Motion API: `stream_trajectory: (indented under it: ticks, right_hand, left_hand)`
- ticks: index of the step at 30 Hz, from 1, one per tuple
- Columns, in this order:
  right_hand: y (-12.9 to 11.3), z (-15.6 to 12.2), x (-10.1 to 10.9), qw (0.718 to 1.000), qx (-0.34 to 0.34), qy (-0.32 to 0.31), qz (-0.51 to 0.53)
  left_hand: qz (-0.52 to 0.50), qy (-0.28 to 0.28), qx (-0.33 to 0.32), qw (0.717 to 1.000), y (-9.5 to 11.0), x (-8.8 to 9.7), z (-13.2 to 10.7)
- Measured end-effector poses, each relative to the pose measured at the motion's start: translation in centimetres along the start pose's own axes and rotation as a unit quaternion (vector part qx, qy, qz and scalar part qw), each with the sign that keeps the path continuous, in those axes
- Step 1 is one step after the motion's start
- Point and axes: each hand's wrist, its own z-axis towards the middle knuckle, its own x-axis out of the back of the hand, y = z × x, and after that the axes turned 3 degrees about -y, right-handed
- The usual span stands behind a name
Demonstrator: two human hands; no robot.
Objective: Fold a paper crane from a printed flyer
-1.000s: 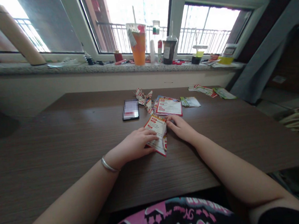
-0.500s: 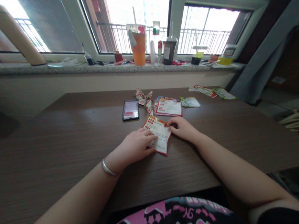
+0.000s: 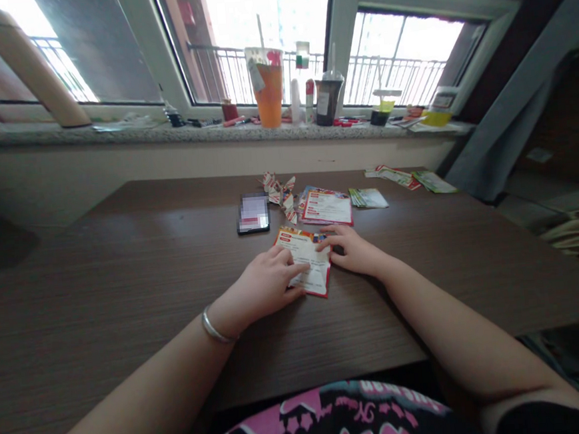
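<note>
One broad brown table [image 3: 98, 279] carried everything. On it the left hand [image 3: 267, 287] lay palm down, fingers released and pressing the red-edged leaflet [image 3: 307, 259] flat near the table's middle. The right hand [image 3: 355, 252] touched its right corner with unclenched fingertips. Just beyond lay a leaflet stack [image 3: 326, 207], a phone [image 3: 252, 213] and folded paper shapes [image 3: 280, 189].

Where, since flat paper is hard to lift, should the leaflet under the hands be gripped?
Probably its near right corner, pinched from the person's side: the leaflet lies flat on the table, the left hand covers its left edge, the right hand its far right.
</note>
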Motion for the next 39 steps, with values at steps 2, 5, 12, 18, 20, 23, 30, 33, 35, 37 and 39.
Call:
stream_trajectory:
  ticks: [2,5,12,18,20,23,30,33,35,37,39]
  right_hand:
    - [-0.2,-0.1,0.4,1.000,-0.002,-0.023,-0.001]
    - [-0.4,-0.2,0.7,0.999,-0.007,-0.039,0.003]
    - [0.1,0.0,-0.1,1.000,0.006,-0.015,0.018]
    - [0.1,0.2,-0.7,0.999,-0.036,0.021,0.028]
    - [0.2,0.4,-0.7,0.998,-0.045,0.031,0.033]
    - [0.3,0.6,-0.7,0.997,-0.044,0.035,0.046]
    - [0.1,0.9,-0.7,0.996,-0.049,0.029,0.070]
    - [-0.1,1.0,-0.6,0.997,-0.048,0.039,0.052]
    - [-0.3,1.0,-0.5,0.998,-0.031,0.049,0.036]
    - [-0.6,1.0,-0.4,0.998,-0.019,0.058,0.023]
    - [-0.7,1.0,-0.4,0.997,-0.015,0.069,0.018]
  left_hand:
    - [-0.002,-0.002,0.000,1.000,-0.1,-0.1,0.0]
    - [-0.010,0.002,-0.001,1.000,-0.3,-0.1,0.0]
    - [-0.071,-0.001,-0.037,0.997,-0.6,-0.3,0.2]
    - [-0.107,-0.010,-0.035,0.994,-0.8,-0.8,0.1]
    - [-0.107,-0.013,-0.033,0.994,-0.8,-0.7,0.1]
    - [-0.104,-0.014,-0.040,0.994,-0.7,-0.6,0.1]
    - [-0.101,-0.015,-0.065,0.993,-0.1,-0.9,0.3]
    - [-0.126,-0.013,-0.064,0.990,0.3,-1.0,0.3]
    - [-0.135,-0.011,-0.061,0.989,0.6,-1.0,0.3]
    - [-0.132,-0.011,-0.059,0.989,0.8,-1.0,0.3]
    - [-0.125,-0.011,-0.060,0.990,0.8,-1.0,0.3]
